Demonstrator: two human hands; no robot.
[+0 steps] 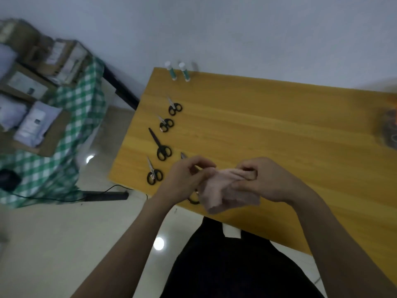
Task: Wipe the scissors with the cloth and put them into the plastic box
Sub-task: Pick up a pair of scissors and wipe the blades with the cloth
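Scissors (194, 198) — black handle loop and blade tip peeking out — sat over the table's (268, 130) near edge, gripped by left hand (184, 179); right hand (264, 179) pinched the pale pink cloth (223, 194) around them.

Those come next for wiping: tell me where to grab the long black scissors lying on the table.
Take the long black scissors by the handle loops, the near end; the closed blades point away toward the wall. Come from above, since they lie flat on the wooden table.

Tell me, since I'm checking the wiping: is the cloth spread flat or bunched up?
Bunched. The pink cloth is crumpled between the left hand and right hand, held above the table.
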